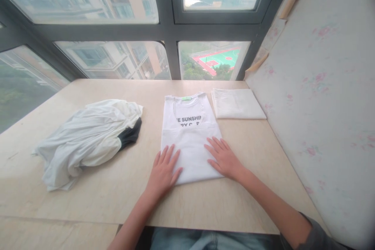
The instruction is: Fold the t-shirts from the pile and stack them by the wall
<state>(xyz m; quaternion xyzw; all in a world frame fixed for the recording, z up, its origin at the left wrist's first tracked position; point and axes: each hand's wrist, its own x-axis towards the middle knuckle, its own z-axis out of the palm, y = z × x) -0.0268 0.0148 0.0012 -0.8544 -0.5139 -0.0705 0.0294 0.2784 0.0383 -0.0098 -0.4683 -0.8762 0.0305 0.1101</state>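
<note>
A white T-shirt lies folded into a neat rectangle on the wooden tabletop. Its neckline faces the window, with a green label at the collar and dark printed letters showing below it. My left hand rests flat on the shirt's lower left side, fingers spread. On the lower right side lies my right hand, also flat with the fingers apart. Neither hand grips anything. The underside of the shirt is hidden.
To the left lies a crumpled heap of white clothing with a black piece at its edge. A folded white cloth sits at the back right, near the flowered wall. Windows border the wooden tabletop at the back.
</note>
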